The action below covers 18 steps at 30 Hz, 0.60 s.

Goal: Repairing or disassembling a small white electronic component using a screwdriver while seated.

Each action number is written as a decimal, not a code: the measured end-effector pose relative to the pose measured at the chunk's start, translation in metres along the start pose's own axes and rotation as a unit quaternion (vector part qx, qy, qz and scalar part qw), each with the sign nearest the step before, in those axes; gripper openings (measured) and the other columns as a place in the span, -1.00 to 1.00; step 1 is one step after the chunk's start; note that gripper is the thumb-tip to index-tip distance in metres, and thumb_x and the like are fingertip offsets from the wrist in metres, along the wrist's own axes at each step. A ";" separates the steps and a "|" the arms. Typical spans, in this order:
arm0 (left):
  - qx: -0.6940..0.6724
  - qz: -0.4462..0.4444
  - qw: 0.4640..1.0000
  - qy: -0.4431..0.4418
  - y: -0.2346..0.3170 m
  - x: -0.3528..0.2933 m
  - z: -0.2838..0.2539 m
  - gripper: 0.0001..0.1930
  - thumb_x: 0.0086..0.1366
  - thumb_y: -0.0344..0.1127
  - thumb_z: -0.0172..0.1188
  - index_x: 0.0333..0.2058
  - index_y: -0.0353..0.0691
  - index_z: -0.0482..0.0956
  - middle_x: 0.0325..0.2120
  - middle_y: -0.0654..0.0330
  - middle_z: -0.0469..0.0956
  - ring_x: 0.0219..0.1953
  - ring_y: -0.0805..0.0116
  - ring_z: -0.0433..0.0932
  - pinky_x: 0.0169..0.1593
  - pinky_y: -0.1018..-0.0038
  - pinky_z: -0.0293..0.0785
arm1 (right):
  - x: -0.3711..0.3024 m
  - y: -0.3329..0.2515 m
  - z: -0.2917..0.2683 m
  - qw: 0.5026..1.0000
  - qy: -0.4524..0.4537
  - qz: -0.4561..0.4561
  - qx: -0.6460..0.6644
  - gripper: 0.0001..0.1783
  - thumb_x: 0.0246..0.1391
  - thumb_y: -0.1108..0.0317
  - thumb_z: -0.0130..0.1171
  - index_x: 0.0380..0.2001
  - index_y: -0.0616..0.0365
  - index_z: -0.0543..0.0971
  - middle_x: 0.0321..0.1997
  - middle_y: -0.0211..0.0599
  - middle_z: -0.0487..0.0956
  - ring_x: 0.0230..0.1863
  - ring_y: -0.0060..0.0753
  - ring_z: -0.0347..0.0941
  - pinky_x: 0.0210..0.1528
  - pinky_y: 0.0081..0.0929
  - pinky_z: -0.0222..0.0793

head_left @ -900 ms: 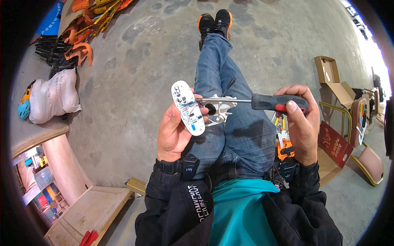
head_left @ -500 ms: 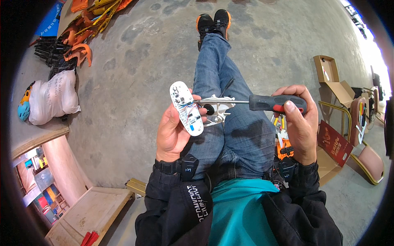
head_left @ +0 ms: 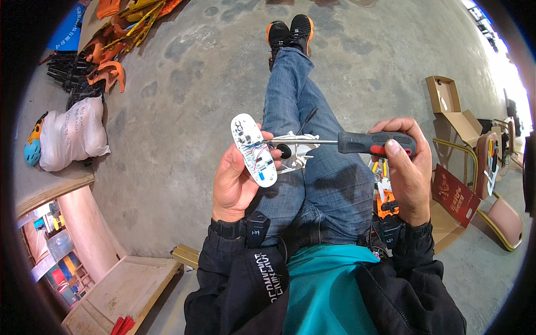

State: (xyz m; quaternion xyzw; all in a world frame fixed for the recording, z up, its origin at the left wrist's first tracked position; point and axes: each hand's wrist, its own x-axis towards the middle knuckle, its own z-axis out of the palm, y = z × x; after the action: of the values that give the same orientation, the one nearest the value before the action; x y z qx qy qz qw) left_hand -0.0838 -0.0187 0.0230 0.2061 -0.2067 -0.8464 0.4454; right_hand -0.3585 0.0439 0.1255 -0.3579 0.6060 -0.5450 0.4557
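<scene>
My left hand (head_left: 237, 181) is closed round a white oval circuit board (head_left: 262, 170), its face with small parts and thin coloured wires turned up. In my right hand (head_left: 410, 173) is a screwdriver (head_left: 357, 142) with a black and red handle, held level. Its steel shaft points left, and the tip reaches the wires near the board's right edge; whether it touches them I cannot tell. Behind the shaft, over my thighs, is a white plastic housing (head_left: 298, 156) with a round black part and a black cable (head_left: 308, 120). My left fingers partly cover the join between board and housing.
Pliers and other tools (head_left: 381, 170) lie beside my right thigh, near an orange tool (head_left: 387, 205). Open cardboard boxes (head_left: 446, 95) and a chair (head_left: 502, 223) stand on the right. Orange plastic parts (head_left: 109, 72) and a stuffed white bag (head_left: 75, 134) are at the left.
The circuit board has dipped slightly toward me and the housing behind it has tilted a little. The screwdriver has barely shifted. Both hands keep their hold.
</scene>
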 end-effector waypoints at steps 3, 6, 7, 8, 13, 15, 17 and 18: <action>0.004 -0.003 1.000 -0.005 0.000 0.000 -0.001 -0.28 0.32 -0.02 0.17 0.27 -0.37 0.16 0.10 -0.09 0.41 0.02 0.03 0.57 0.03 0.16 0.61 | 0.000 0.001 0.001 1.000 -0.001 -0.005 -0.001 -0.66 0.05 0.32 0.23 -0.15 0.28 0.46 -0.16 -0.17 0.58 -0.22 -0.50 0.53 -0.12 -0.52 0.45; -0.020 -0.004 1.000 0.000 0.000 0.000 -0.001 -0.27 0.30 -0.11 0.22 0.29 -0.36 0.14 0.11 -0.09 0.40 0.01 0.02 0.58 0.02 0.12 0.63 | -0.001 0.000 0.002 1.000 0.000 -0.005 0.008 -0.66 0.05 0.32 0.23 -0.15 0.28 0.45 -0.15 -0.16 0.58 -0.20 -0.48 0.53 -0.09 -0.51 0.45; -0.020 -0.004 1.000 -0.001 0.000 0.000 -0.001 -0.27 0.30 -0.11 0.22 0.29 -0.36 0.14 0.11 -0.09 0.40 0.01 0.02 0.58 0.02 0.12 0.63 | -0.001 0.000 0.002 1.000 0.001 -0.001 0.006 -0.66 0.06 0.32 0.23 -0.15 0.28 0.45 -0.15 -0.16 0.58 -0.18 -0.48 0.54 -0.07 -0.51 0.46; -0.021 -0.006 1.000 0.000 0.000 0.000 0.000 -0.27 0.29 -0.11 0.23 0.29 -0.36 0.14 0.11 -0.09 0.40 0.01 0.01 0.58 0.02 0.11 0.63 | -0.001 -0.001 0.002 1.000 0.001 -0.001 0.006 -0.66 0.06 0.32 0.23 -0.15 0.28 0.45 -0.15 -0.16 0.58 -0.18 -0.48 0.54 -0.07 -0.51 0.46; 0.004 -0.002 1.000 -0.005 -0.001 0.000 0.000 -0.28 0.31 -0.04 0.20 0.26 -0.37 0.16 0.11 -0.10 0.39 0.02 0.03 0.58 0.02 0.13 0.62 | -0.001 -0.001 0.003 1.000 -0.007 -0.014 0.014 -0.67 0.07 0.35 0.24 -0.15 0.29 0.45 -0.14 -0.13 0.57 -0.18 -0.44 0.55 -0.06 -0.48 0.49; -0.001 -0.001 1.000 -0.007 -0.001 0.000 0.001 -0.29 0.30 -0.05 0.20 0.26 -0.37 0.17 0.11 -0.11 0.39 0.02 0.02 0.58 0.02 0.12 0.62 | -0.001 -0.001 0.004 1.000 -0.005 -0.013 0.019 -0.67 0.07 0.35 0.25 -0.15 0.29 0.45 -0.14 -0.13 0.57 -0.18 -0.44 0.55 -0.06 -0.48 0.50; -0.010 -0.006 1.000 -0.004 0.000 0.000 0.001 -0.27 0.29 -0.08 0.23 0.28 -0.36 0.15 0.10 -0.09 0.40 0.02 0.01 0.58 0.02 0.10 0.62 | -0.001 -0.001 0.004 1.000 -0.003 -0.012 0.023 -0.67 0.07 0.36 0.25 -0.15 0.30 0.45 -0.14 -0.12 0.57 -0.18 -0.44 0.55 -0.06 -0.47 0.50; -0.019 -0.011 1.000 -0.001 0.000 0.000 0.000 -0.25 0.27 -0.11 0.26 0.29 -0.35 0.14 0.10 -0.07 0.40 0.01 0.00 0.58 0.03 0.09 0.62 | -0.001 -0.001 0.004 1.000 -0.002 -0.009 0.024 -0.67 0.07 0.36 0.25 -0.15 0.30 0.45 -0.14 -0.12 0.57 -0.18 -0.44 0.55 -0.06 -0.48 0.50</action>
State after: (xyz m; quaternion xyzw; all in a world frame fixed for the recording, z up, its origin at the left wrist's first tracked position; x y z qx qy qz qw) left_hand -0.0841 -0.0186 0.0234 0.1986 -0.1886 -0.8554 0.4397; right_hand -0.3541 0.0434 0.1271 -0.3530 0.5885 -0.5628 0.4608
